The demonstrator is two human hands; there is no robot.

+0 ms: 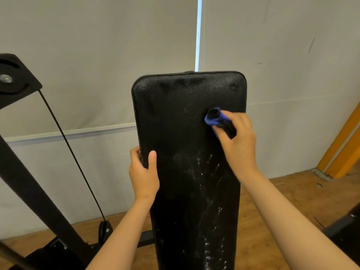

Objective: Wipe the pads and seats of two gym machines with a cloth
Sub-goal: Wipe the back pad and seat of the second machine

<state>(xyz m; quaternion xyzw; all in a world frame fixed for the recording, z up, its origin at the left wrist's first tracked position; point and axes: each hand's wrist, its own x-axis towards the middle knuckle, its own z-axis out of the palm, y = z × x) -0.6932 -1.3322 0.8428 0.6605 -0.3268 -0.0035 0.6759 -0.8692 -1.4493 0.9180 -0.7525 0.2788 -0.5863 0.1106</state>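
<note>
Gym: padded bench (187, 152), cable machine (17, 78).

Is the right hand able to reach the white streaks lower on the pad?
Probably yes: the right hand holds the cloth on the pad above the white streaks, and nothing lies between.

pad (187, 133) base: cut by bottom edge | left hand (143, 172) fingers: behind pad | cloth (216, 118): blurred

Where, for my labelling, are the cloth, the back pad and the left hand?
cloth (211, 119): head view, blue rolled end.
back pad (175, 114): head view, bare upper face.
left hand (143, 172): head view, back of hand.
</note>
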